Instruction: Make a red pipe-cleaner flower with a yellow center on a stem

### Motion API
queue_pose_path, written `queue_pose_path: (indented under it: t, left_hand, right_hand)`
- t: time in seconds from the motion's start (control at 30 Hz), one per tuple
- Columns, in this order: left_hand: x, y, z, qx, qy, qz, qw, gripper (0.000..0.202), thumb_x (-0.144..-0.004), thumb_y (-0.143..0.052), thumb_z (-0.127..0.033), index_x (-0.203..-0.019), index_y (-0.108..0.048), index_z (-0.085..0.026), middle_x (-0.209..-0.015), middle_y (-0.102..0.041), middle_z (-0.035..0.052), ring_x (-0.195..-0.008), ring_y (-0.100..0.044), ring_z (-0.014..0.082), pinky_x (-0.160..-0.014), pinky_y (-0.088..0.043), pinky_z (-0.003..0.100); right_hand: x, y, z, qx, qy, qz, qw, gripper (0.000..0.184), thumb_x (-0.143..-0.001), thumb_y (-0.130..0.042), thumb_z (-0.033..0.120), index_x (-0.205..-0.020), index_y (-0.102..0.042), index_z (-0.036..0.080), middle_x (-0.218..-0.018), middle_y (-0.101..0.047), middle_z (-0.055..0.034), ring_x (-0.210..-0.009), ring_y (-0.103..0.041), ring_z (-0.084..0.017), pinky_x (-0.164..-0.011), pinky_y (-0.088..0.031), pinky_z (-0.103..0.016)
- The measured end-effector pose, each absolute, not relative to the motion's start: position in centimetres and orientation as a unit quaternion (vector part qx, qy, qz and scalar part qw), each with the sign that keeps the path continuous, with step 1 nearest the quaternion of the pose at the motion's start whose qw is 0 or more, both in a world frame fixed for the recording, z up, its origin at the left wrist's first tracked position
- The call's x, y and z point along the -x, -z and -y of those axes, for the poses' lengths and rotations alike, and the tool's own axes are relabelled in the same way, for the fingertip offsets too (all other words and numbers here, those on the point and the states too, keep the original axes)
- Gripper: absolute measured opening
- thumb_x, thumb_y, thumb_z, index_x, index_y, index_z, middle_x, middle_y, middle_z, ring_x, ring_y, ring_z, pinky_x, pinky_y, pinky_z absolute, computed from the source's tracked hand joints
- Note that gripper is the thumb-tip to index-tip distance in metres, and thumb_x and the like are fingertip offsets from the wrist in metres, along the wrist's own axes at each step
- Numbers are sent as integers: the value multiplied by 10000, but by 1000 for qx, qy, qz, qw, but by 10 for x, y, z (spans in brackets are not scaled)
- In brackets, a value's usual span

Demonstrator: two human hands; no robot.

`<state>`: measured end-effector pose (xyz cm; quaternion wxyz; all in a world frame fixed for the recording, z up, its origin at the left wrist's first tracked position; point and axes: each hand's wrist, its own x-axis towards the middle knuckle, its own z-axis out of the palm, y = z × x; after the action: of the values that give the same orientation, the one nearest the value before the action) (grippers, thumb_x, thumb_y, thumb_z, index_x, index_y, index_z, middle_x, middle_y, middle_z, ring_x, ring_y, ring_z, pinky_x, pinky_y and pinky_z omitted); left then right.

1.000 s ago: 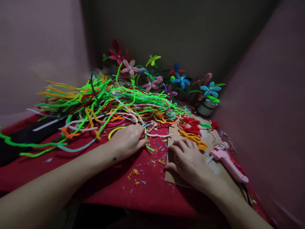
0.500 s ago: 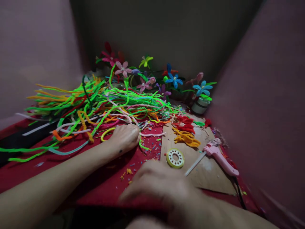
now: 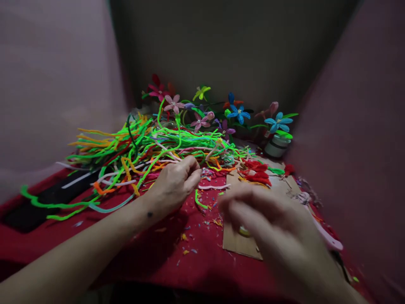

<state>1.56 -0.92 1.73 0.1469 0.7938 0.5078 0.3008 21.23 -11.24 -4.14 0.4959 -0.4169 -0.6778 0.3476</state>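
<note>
My left hand (image 3: 177,181) hovers over the red cloth at the front edge of a heap of pipe cleaners (image 3: 190,137). Its fingers are curled and pressed together; what they hold, if anything, is hidden. Just beyond its fingertips a pale pink pipe cleaner with a yellow tip (image 3: 219,144) leans up from the heap. My right hand (image 3: 268,219) is smeared by motion above a brown board (image 3: 240,247), its fingers bent. It covers most of a tape roll (image 3: 243,231). Beside my left hand lie a short pink pipe cleaner (image 3: 215,186) and a short green one (image 3: 199,200).
Pipe-cleaner flowers, such as a blue one (image 3: 279,122), stand at the back by a lidded jar (image 3: 277,145). Red looped pieces (image 3: 256,171) lie on the board. A pink glue gun (image 3: 325,234) is at the right. Coloured scraps dot the red cloth (image 3: 164,261).
My left hand has drawn back slightly from the heap and turned. My right hand has risen and moved right, over the board and tape roll. The whole view has shifted a little.
</note>
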Motion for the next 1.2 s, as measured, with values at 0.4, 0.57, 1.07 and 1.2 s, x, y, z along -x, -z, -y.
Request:
queue_pose_path:
  t: [0.4, 0.57, 1.07, 1.2]
  left_hand:
    - [-38, 2, 24, -745, -308, -461, 371, 219, -871, -384, -246, -685, -486, -188, -597, -501, -34, -560, -460, 111, -555, -376, 219]
    - [-38, 11, 26, -743, -347, -436, 371, 208, -867, -444, -287, -812, -613, -179, -863, -670, 11, -839, -597, 157, -765, -452, 243]
    - [-29, 43, 30, -804, -373, -376, 273, 322, -892, -422, -229, -1154, -602, -175, -1080, -680, 70, -1045, -606, 192, -900, -455, 281]
    - [-34, 25, 19, -790, -316, -399, 341, 274, -889, -428, -276, -1051, -628, -185, -1035, -677, 31, -996, -602, 170, -869, -444, 257]
  right_hand:
    - [-182, 13, 21, 336, -580, 403, 623, 163, -730, -674, 326, -748, -705, 167, -639, -644, -5, -575, -565, -98, -520, -409, -212]
    - [-180, 12, 20, 326, -580, 386, 639, 171, -707, -691, 341, -692, -680, 171, -571, -641, 8, -536, -592, -120, -585, -487, -263]
    - [-192, 20, 18, 321, -664, 350, 577, 187, -660, -725, 333, -660, -654, 160, -530, -645, -5, -505, -587, -131, -610, -500, -286]
    - [-191, 20, 16, 340, -579, 402, 623, 183, -692, -699, 344, -708, -689, 162, -558, -641, 4, -537, -577, -120, -612, -477, -265]
